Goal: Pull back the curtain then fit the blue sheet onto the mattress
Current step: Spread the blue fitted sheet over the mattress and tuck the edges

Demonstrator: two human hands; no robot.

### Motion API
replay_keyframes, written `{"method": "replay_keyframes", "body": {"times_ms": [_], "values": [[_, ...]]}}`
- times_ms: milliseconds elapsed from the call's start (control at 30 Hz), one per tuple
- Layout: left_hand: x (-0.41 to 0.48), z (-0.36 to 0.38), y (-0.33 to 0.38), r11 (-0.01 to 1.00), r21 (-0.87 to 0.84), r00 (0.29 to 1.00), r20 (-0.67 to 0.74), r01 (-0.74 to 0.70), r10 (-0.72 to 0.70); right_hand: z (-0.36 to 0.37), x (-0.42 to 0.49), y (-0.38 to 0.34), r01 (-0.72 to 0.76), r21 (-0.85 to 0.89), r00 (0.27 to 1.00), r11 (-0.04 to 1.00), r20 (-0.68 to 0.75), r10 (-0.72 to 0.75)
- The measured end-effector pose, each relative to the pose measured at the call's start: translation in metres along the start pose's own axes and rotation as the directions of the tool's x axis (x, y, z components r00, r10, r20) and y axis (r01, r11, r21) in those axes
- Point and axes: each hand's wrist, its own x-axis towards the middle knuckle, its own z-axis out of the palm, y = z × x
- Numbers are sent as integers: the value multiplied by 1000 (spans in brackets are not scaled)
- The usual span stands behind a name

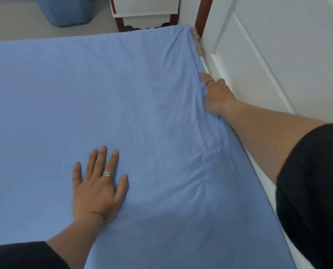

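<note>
Pressing blue sheet (123,90), left hand (98,193) splayed, right hand (217,95) at edge

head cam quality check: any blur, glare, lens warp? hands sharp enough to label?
Head view: soft even light, no glare on the blue sheet; left hand sharp, ring legible; right hand at the sheet's right edge is smeared, grip unreadable; slight wide-angle bowing along that edge.
</note>
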Motion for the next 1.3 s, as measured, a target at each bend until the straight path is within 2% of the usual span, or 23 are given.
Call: {"method": "replay_keyframes", "body": {"times_ms": [67, 100, 167, 233, 300, 400, 467, 533, 600, 633, 700, 733, 767, 867, 967, 1067, 1100, 1200, 1300], "values": [[1, 0, 1, 1000, -5, 1000, -10, 5, -5, 3, 5, -3, 4, 3, 999, 1000, 51, -4], [2, 0, 0, 1000, 5, 1000, -8, 2, -2, 5, 4, -6, 35, -84, 997, 996, 77, -28], [1, -1, 2, 1000, 2, 1000, -1, 3, -3, 9, -4, 0, 122, -415, 991, 902, 1, -134], [1, -3, 2, 1000, -23, 1000, -18, 10, -11, -2, -5, 5, 96, -680, 959, 726, -131, -250], [1, -2, 2, 1000, -5, 1000, -10, -4, 4, -11, -3, 10, 27, -783, 954, 622, -165, -249], [2, -1, 2, 1000, -3, 1000, -30, -8, 8, -1, -5, 7, -44, -818, 971, 573, -169, -166], [2, 1, 1, 1000, 8, 1000, -23, -10, 10, 10, -7, 1, -79, -769, 974, 635, -195, -114], [3, 2, 0, 1000, 16, 1000, -5, -16, 16, 17, -15, -9, -114, -625, 963, 773, -262, -70], [3, 3, -1, 1000, 18, 1000, -10, -11, 11, 32, -33, -24, -49, -455, 936, 889, -331, -118], [2, 3, -1, 1000, 15, 1000, -5, -2, 2, 44, -49, -29, 53, -371, 927, 927, -326, -183], [2, 3, 1, 1000, 2, 1000, -4, 4, -4, 73, -86, -25, 232, -322, 931, 918, -200, -305], [3, 3, 0, 1000, -1, 1000, -8, 5, -5, 84, -99, -16, 238, -325, 950, 915, -117, -289], [2, 3, -1, 1000, 3, 1000, -5, 9, -9, 89, -105, -1, 192, -329, 972, 925, -68, -226], [3, 5, 0, 1000, -5, 1000, -13, 3, -4, 76, -90, 29, -17, -274, 992, 962, -126, -19], [4, 5, 1, 999, -34, 1000, -10, -5, 4, 64, -102, 14, -13, -247, 984, 969, -175, -31], [4, 4, -4, 998, -57, 1000, -7, 2, -3, 90, -202, -19, 89, -133, 949, 987, -288, -124], [2, 5, -1, 997, -72, 1000, -1, -7, 7, 107, -256, -22, 114, -101, 950, 988, -280, -138], [2, 5, -2, 995, -97, 1000, -1, -11, 11, 169, -400, -32, 185, -129, 973, 974, -113, -200], [4, 6, -3, 996, -89, 999, -40, -4, 1, 210, -451, -22, 185, -199, 982, 962, -12, -191]]}}
